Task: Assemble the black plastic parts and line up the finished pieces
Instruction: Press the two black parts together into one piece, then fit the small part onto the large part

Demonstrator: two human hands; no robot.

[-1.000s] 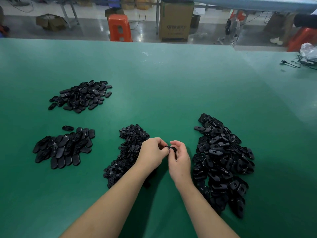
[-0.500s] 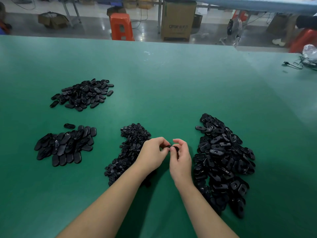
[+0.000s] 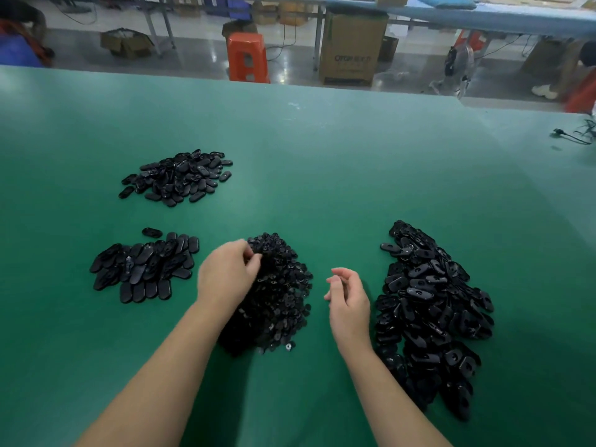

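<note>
Your left hand point(image 3: 227, 275) hides whatever its curled fingers point(image 3: 251, 264) meet: they dip into the top of the middle heap of small round black plastic parts point(image 3: 277, 298), and you cannot tell whether they pinch one or only touch the heap. Your right hand point(image 3: 350, 300) hangs at 3 o'clock from that heap, fingers loosely curled and holding nothing you can see, just beside the large pile of black oblong plastic shells point(image 3: 432, 314) at its own 3 o'clock. That pile's near end runs dark and the single pieces there are hard to make out.

At 9 o'clock from your left hand the finished black oval pieces point(image 3: 145, 269) lie flat, overlapping in rough rows, with one stray oval point(image 3: 151, 232) just beyond them. A looser pile of black oval plastic covers point(image 3: 179, 177) sits at 11 o'clock, well apart.

All of it rests on the green table point(image 3: 322, 162). Past its far edge stand an orange plastic stool point(image 3: 247, 58) and a brown cardboard box point(image 3: 351, 48) on a grey floor; a black cable point(image 3: 571, 135) lies at the table's edge at 2 o'clock
</note>
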